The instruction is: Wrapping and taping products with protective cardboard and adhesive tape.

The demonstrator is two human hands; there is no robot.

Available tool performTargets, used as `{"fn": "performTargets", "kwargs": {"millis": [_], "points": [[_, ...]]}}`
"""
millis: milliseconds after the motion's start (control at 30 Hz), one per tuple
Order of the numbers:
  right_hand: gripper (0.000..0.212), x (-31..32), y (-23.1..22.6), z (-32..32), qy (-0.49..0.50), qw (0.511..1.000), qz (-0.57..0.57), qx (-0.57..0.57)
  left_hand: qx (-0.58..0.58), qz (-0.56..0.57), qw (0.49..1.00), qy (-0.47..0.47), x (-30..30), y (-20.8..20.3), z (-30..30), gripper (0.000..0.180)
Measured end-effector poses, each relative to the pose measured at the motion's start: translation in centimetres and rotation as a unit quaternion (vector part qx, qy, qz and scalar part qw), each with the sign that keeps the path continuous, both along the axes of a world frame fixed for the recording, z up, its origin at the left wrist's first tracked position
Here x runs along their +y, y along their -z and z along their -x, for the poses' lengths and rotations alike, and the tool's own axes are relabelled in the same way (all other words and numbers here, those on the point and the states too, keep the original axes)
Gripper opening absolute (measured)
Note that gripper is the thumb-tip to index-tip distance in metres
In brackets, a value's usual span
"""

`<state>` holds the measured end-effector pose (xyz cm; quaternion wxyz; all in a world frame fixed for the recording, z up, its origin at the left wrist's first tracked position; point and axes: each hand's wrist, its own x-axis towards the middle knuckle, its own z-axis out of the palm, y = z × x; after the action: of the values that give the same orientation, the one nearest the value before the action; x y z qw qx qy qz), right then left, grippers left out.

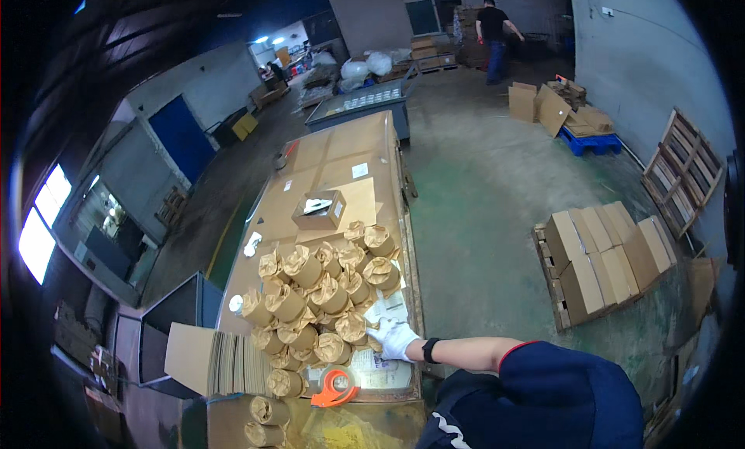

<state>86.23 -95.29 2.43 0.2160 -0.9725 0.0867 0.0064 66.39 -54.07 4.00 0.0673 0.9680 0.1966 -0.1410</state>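
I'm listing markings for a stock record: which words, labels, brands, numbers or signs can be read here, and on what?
None can be read reliably.
Upper sheet by the gloved right hand: marks too small.
Lower sheet: blurred.
White paper farther up the table: too small.
Small open box: pale side label too small.

box [317, 221] behind bundles [330, 295] on table [341, 146]

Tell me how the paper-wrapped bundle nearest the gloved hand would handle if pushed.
The bundle beside the right hand would probably roll if tipped over, as its body looks round. Its crumpled brown paper would likely crease and give under pressure. Pushed left, it may jostle the neighbouring bundles, packed close by.
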Motion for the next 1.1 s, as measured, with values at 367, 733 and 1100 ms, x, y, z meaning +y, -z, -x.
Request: {"fn": "performTargets", "kwargs": {"millis": [367, 733, 1100], "points": [[0.075, 2.0, -0.4, 2.5, -0.118, 0.992, 0.001, -0.035, -0.030, 0.034, 0.996, 0.070, -3.5, 0.5, -3.4, 0.100], [0.061, 6.5, 3.4, 2.2, -0.102, 0.989, -0.011, -0.105, -0.030, 0.029, 0.996, 0.084, -3.9, 0.1, -4.4, 0.096], [0.059, 5.8, 3.0, 2.4, -0.108, 0.988, -0.025, -0.112, -0.026, 0.032, 0.996, 0.083, -6.1, 0.3, -5.7, 0.093]]}}
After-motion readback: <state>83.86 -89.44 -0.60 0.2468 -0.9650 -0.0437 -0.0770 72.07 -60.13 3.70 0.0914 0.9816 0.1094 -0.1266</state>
